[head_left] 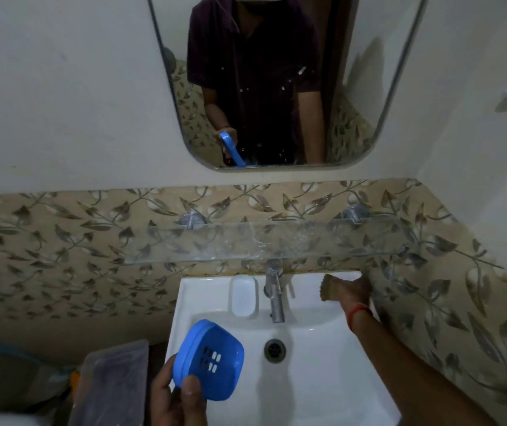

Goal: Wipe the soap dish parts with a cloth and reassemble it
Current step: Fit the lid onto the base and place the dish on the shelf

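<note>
My left hand (178, 401) holds a blue plastic soap dish (209, 361) with drain slots, tilted over the front left of the white sink (323, 379). My right hand (353, 292) is stretched to the sink's back right corner, gripping a brownish cloth (327, 287) whose fringed edge sticks out to the left. A white bar of soap (243, 295) lies on the sink ledge left of the tap (275, 296). The mirror (276, 87) reflects the blue dish in my hand.
A glass shelf (261, 241) juts out from the leaf-patterned tiles just above the tap. The drain (275, 350) sits mid-basin. A clear plastic box (113, 385) stands left of the sink. The right wall runs close beside my right arm.
</note>
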